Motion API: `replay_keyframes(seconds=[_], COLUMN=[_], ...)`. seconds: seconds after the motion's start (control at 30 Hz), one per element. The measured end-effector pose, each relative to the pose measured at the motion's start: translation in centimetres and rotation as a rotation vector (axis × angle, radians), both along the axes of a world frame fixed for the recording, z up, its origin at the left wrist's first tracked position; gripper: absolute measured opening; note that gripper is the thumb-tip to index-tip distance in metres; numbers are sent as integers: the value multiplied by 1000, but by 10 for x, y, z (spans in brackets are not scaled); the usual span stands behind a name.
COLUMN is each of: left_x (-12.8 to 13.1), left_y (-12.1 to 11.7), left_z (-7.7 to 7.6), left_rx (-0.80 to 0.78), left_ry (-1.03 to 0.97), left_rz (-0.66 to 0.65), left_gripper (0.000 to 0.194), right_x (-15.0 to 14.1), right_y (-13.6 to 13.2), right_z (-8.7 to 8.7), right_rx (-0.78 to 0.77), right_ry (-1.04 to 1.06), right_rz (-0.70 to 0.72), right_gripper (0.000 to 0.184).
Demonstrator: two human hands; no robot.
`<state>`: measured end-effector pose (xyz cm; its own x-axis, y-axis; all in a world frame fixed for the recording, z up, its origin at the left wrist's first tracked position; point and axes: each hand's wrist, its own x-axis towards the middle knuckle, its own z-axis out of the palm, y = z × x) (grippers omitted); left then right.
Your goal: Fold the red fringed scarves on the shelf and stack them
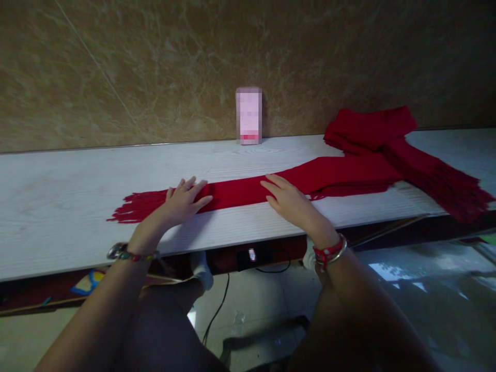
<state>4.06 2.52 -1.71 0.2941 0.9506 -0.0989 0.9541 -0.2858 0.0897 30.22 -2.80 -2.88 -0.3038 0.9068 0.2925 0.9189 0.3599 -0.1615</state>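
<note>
A red fringed scarf lies lengthwise on a white wood-grain board. Its left stretch is laid out flat and narrow, with the fringe at the left end. Toward the right the cloth is bunched and crossed over itself, and another fringed end hangs at the board's front edge. My left hand rests on the scarf near the left fringe, fingers spread. Farther right, my right hand lies on the scarf's near edge with fingers stretched out. Neither hand grips the cloth.
A pixelated pink phone-shaped object leans upright against the brown marbled wall behind the board. Below the front edge are a dark device with a small lit screen, a black cable and the tiled floor.
</note>
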Motion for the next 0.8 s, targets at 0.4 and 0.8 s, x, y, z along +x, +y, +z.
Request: replay_keyframes(seconds=[0.4,0.8], left_x=[73,75], left_y=[60,70], left_z=[27,36], left_rx=[-198,-377], left_ry=[-36,-68], left_rz=[-419,-314], left_gripper=[53,34], right_x=[-28,-34], right_y=[-4,1], right_z=[8,13], right_rx=[-1,16], right_ry=[-236,-268], right_rz=[230,206], right_gripper=[26,27])
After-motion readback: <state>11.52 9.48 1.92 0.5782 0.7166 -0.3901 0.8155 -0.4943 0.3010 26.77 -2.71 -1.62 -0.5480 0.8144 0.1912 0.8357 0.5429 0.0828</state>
